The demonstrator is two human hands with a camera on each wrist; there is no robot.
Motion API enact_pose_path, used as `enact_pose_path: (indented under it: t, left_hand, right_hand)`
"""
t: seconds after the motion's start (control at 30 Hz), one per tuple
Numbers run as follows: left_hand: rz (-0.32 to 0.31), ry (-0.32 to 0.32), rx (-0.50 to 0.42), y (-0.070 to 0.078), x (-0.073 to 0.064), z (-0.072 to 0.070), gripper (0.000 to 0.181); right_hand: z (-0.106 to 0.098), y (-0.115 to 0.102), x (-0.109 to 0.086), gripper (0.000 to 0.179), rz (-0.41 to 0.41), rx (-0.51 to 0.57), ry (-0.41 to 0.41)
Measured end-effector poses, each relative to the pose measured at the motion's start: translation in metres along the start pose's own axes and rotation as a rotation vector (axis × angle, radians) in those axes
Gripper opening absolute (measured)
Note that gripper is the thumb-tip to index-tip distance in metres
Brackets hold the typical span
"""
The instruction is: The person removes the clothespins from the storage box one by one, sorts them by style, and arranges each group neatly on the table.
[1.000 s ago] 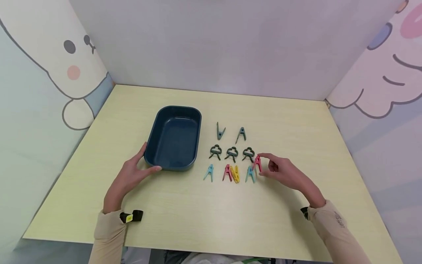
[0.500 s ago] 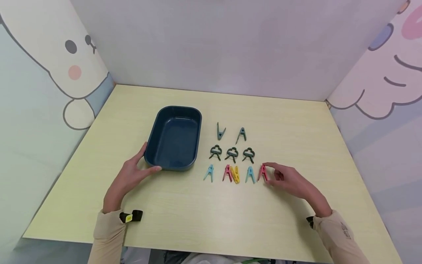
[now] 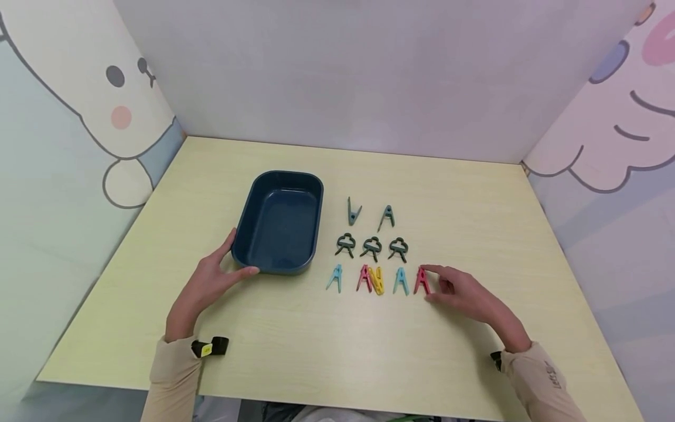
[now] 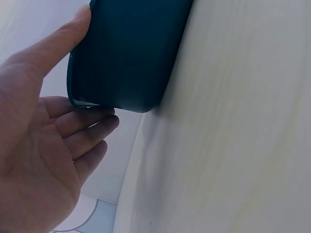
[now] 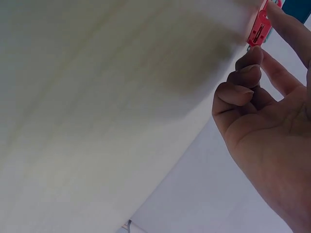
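My left hand (image 3: 210,278) holds the near left corner of a dark blue rectangular tray (image 3: 275,268), thumb on the near side and fingers along the left side. In the left wrist view the fingertips touch the wall of the tray (image 4: 126,58). At the right end of the front row my right hand (image 3: 466,293) pinches a red clothespin (image 3: 422,282) between thumb and index finger. The other fingers are curled beside it. Left of it lie a light blue clothespin (image 3: 401,281), a yellow one (image 3: 377,281), a second red one (image 3: 364,278) and another light blue one (image 3: 334,278).
Three dark green clips (image 3: 372,248) lie in a row behind the clothespins. Farther back are two grey-green clothespins (image 3: 387,217). The pale wooden table (image 3: 316,351) meets a plain wall at the back and cartoon-printed walls at both sides.
My right hand has brought the red clothespin down and to the right, from over the light blue one to the end of the front row. The left hand and tray have stayed put.
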State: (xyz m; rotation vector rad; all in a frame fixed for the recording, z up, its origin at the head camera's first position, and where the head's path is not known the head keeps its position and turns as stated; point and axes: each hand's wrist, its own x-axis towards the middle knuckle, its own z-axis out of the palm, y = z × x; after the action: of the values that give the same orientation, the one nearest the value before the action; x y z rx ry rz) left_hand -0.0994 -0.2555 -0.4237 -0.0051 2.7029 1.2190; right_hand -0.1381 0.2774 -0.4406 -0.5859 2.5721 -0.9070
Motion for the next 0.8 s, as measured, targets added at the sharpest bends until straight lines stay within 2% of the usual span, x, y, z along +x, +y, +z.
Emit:
enact_pose_path:
  t: [0.23, 0.4, 0.6, 0.8]
  left_hand:
    - [0.005, -0.006, 0.003, -0.001, 0.003, 0.0, 0.108]
    - [0.009, -0.015, 0.023, 0.0, 0.007, 0.001, 0.109]
    - [0.026, -0.015, 0.06, -0.002, 0.013, 0.0, 0.109]
    - [0.017, -0.035, 0.074, -0.004, 0.02, -0.004, 0.11]
  right_hand:
    - [0.0, 0.0, -0.004, 0.068, -0.016, 0.011, 0.016]
    - [-0.001, -0.001, -0.005, 0.062, -0.047, 0.024, 0.077]
    - [-0.002, -0.003, 0.0, 0.057, -0.084, -0.049, 0.183]
    - [0.0, -0.006, 0.006, 0.056, -0.086, -0.121, 0.256]
